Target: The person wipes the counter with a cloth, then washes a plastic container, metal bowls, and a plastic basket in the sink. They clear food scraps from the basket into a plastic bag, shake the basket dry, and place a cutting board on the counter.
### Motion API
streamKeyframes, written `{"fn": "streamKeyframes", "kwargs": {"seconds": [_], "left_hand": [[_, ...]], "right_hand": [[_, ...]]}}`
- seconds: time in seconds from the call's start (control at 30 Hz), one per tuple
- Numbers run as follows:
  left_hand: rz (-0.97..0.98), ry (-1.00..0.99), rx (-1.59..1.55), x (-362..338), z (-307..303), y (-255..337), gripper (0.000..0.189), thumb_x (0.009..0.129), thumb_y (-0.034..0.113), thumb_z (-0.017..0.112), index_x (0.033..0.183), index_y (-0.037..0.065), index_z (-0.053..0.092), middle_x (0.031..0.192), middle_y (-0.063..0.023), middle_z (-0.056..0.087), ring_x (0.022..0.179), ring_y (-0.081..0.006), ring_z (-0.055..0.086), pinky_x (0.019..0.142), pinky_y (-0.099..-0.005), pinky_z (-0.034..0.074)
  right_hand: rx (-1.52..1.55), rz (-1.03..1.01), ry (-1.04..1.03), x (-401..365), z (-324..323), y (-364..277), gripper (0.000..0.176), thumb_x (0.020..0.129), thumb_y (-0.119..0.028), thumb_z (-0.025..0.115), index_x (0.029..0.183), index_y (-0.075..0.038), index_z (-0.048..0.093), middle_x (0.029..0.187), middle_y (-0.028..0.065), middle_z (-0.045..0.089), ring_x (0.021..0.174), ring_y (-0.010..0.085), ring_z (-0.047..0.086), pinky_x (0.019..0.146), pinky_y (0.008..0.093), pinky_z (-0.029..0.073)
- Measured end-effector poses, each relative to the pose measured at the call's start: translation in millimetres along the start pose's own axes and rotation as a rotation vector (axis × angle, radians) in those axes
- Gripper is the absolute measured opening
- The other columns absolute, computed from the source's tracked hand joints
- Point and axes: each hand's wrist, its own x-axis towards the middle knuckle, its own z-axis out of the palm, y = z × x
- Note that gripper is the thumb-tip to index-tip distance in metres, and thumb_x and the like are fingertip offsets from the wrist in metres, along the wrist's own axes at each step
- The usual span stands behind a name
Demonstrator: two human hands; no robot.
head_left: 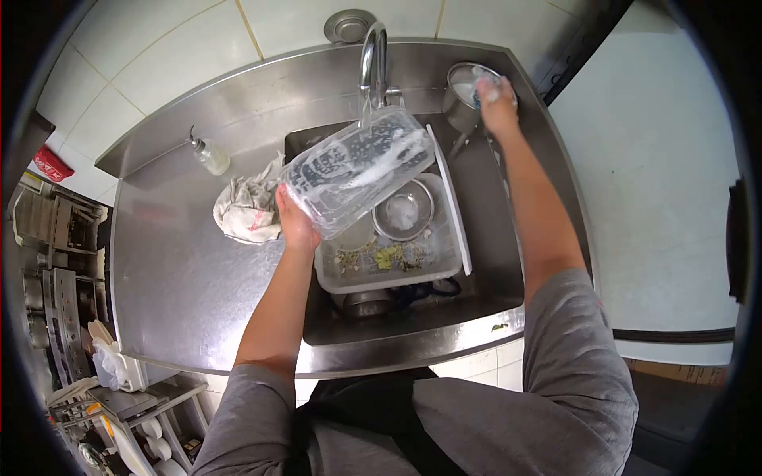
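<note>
Grey sleeves (pixel 571 357) and dark apron (pixel 357 412) are nearest the lens. Left hand (pixel 295 222) is clamped on the lower edge of the clear container (pixel 357 170), held tilted under the tap (pixel 371 55). I judge the tilt lets water run thru and drop into the plastic tub (pixel 389 284) below.

Right hand (pixel 498 99) is stretched to the back corner, closed round a pale scrub pad (pixel 486 82), I think, at the steel pot (pixel 460 99).

Tub crowds the basin w/ a small steel bowl (pixel 403 213) and food scraps. A white board (pixel 451 198) stands edge-up between tub and right arm. Rag (pixel 248 208) lies just beside the left hand, w/ the soap bottle (pixel 210 155) further back.
</note>
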Motion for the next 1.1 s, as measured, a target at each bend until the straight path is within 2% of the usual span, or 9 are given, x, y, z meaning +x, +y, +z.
{"fn": "streamKeyframes", "kwargs": {"seconds": [0.1,0.23,0.4,0.43,0.57,0.67,0.93,1.0,1.1], "left_hand": [[-0.050,-0.084,-0.153,1,-13,-6,0.049,0.103,0.047,0.030,0.138,0.013,0.031,0.134,-0.0128,0.049,0.118,-0.0316,0.053,0.097,-0.0472,0.049],[-0.128,0.010,-0.131,-2,-21,-23,0.058,0.100,0.056,0.030,0.140,0.015,0.034,0.136,-0.0117,0.048,0.120,-0.0322,0.052,0.099,-0.0501,0.046],[-0.184,0.019,-0.175,-7,-12,-46,0.072,0.096,0.065,0.028,0.145,0.012,0.036,0.141,-0.0107,0.046,0.127,-0.0318,0.046,0.105,-0.0489,0.039],[-0.225,0.007,-0.176,-7,-10,-51,0.068,0.096,0.063,0.030,0.144,0.015,0.035,0.140,-0.0104,0.047,0.126,-0.0319,0.047,0.104,-0.0490,0.041],[-0.410,-0.051,0.036,27,-38,-94,0.051,0.101,0.051,0.034,0.140,0.019,0.039,0.124,-0.0095,0.055,0.111,-0.0270,0.057,0.098,-0.0451,0.047],[-0.496,0.167,0.074,45,-21,-105,0.042,0.103,0.040,0.036,0.135,0.014,0.042,0.108,-0.0068,0.058,0.095,-0.0221,0.062,0.091,-0.0396,0.051],[-0.835,-0.223,0.523,94,73,-61,0.064,0.094,0.054,0.045,0.144,0.015,0.037,0.140,-0.0174,0.046,0.120,-0.0356,0.051,0.092,-0.0535,0.047],[-0.803,-0.233,0.648,87,91,-54,0.064,0.092,0.054,0.048,0.144,0.017,0.038,0.140,-0.0176,0.046,0.117,-0.0363,0.052,0.090,-0.0525,0.047],[-0.779,-0.267,0.844,108,86,-72,0.061,0.091,0.051,0.052,0.141,0.020,0.041,0.138,-0.0175,0.046,0.110,-0.0357,0.056,0.087,-0.0500,0.048]], "right_hand": [[0.172,-0.061,-0.242,-25,71,14,0.069,0.092,-0.057,0.049,0.124,0.004,0.058,0.136,0.0281,0.047,0.133,0.0413,0.038,0.111,0.0462,0.030],[-0.264,-0.238,-0.232,-50,96,-17,0.068,0.091,-0.058,0.047,0.129,-0.002,0.056,0.135,0.0273,0.049,0.137,0.0368,0.034,0.112,0.0513,0.025],[0.285,0.207,-0.628,-38,89,-23,0.075,0.092,-0.061,0.044,0.133,0.002,0.049,0.134,0.0268,0.051,0.128,0.0361,0.046,0.107,0.0440,0.035],[0.544,0.334,-0.660,-47,82,-13,0.067,0.095,-0.057,0.046,0.129,0.000,0.054,0.126,0.0144,0.059,0.119,0.0240,0.052,0.102,0.0340,0.037],[0.695,0.583,-0.812,-43,26,-27,0.066,0.096,-0.056,0.046,0.128,0.000,0.055,0.121,0.0091,0.061,0.109,0.0205,0.056,0.096,0.0335,0.041],[0.624,0.268,-0.571,-50,-12,-26,0.057,0.096,-0.050,0.051,0.119,0.001,0.059,0.106,0.0053,0.062,0.097,0.0149,0.055,0.088,0.0291,0.042],[0.513,0.231,-0.623,-232,-99,-84,0.018,0.088,-0.025,0.062,0.092,-0.007,0.061,0.084,0.0085,0.061,0.078,0.0200,0.059,0.073,0.0351,0.048],[0.254,-0.367,-0.731,-282,-75,-81,0.011,0.086,-0.026,0.065,0.088,-0.015,0.064,0.083,0.0082,0.061,0.080,0.0282,0.062,0.069,0.0398,0.050],[0.204,-0.598,-0.735,-318,-32,-77,0.016,0.083,-0.023,0.068,0.094,-0.012,0.066,0.096,0.0064,0.063,0.088,0.0287,0.061,0.073,0.0442,0.049]]}}
